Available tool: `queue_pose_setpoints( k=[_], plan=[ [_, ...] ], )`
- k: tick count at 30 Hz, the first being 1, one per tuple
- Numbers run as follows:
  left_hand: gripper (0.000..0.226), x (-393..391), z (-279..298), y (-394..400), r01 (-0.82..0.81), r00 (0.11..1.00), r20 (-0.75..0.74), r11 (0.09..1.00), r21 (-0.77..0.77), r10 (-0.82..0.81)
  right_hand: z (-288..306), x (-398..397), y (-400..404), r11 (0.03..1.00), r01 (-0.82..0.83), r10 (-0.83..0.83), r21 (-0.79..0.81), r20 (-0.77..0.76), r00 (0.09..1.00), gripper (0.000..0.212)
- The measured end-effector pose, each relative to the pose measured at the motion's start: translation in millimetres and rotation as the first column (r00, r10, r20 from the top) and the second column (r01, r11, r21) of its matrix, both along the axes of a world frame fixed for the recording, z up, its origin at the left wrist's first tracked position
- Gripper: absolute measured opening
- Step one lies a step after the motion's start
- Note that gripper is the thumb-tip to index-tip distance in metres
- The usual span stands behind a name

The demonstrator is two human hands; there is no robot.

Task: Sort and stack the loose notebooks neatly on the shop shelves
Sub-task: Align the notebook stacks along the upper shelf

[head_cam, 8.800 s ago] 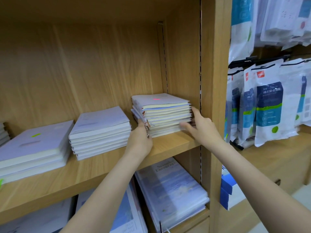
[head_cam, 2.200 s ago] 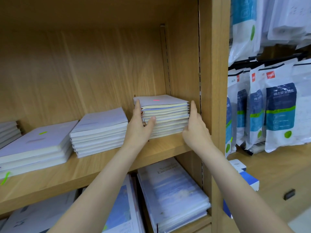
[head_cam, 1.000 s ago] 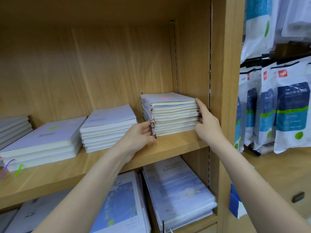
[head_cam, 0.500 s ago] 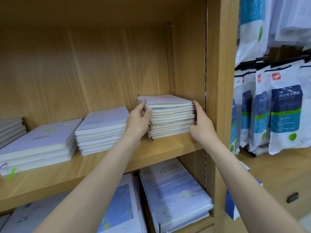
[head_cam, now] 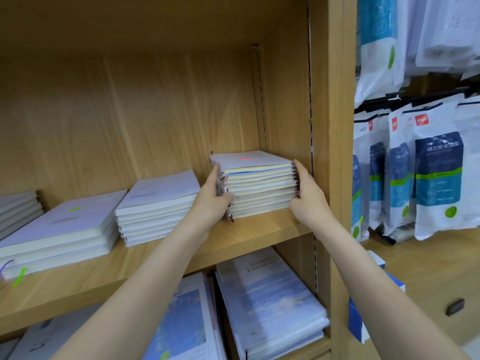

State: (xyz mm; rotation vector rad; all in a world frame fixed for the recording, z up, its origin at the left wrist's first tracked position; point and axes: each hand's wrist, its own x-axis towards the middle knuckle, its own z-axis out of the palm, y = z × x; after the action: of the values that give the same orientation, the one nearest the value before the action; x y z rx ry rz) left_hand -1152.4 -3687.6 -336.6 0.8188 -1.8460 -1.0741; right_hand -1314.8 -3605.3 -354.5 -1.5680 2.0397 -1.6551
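Note:
A stack of several thin notebooks (head_cam: 259, 188) with pale lilac covers sits at the right end of the wooden shelf (head_cam: 259, 229), close to the upright side panel (head_cam: 335, 152). A pink tab shows on its top cover. My left hand (head_cam: 211, 198) presses against the stack's left side, fingers pointing up along the spines and thumb at the front corner. My right hand (head_cam: 309, 196) presses the right side, fingers straight along the edges. The stack is squeezed between both palms and rests on the board.
Left of it lie a second notebook stack (head_cam: 158, 206), a wider third one (head_cam: 57, 229) with green tabs, and a grey pile (head_cam: 18, 206) at the far left. Larger blue books (head_cam: 270, 302) fill the shelf below. Packaged goods (head_cam: 436, 178) hang to the right.
One second ago my left hand was low at the stack's front corner; it has since risen flat against the left side. My right hand stays on the right side.

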Motion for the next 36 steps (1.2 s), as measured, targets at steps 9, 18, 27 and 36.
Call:
queue_pose_setpoints(
  k=[9,18,27,36],
  plan=[
    [0.082,9,-4,17,0.042,0.998,0.047,0.996,0.084,-0.046,-4,4,4,0.999,0.043,-0.041,-0.013,0.08,0.996,0.072],
    [0.083,5,-8,11,0.053,0.998,0.011,0.988,0.145,-0.055,-1,-2,23,0.998,-0.031,0.02,0.062,0.178,0.984,0.051],
    [0.082,-6,-14,-5,0.04,0.999,0.019,0.989,0.144,-0.043,-2,-8,23,0.991,-0.067,0.06,0.113,0.067,0.996,0.057],
    [0.08,-6,-16,-11,0.091,0.996,-0.017,0.978,0.186,-0.089,-7,15,3,0.997,-0.069,0.041,-0.034,-0.518,0.854,0.078]
  ],
)
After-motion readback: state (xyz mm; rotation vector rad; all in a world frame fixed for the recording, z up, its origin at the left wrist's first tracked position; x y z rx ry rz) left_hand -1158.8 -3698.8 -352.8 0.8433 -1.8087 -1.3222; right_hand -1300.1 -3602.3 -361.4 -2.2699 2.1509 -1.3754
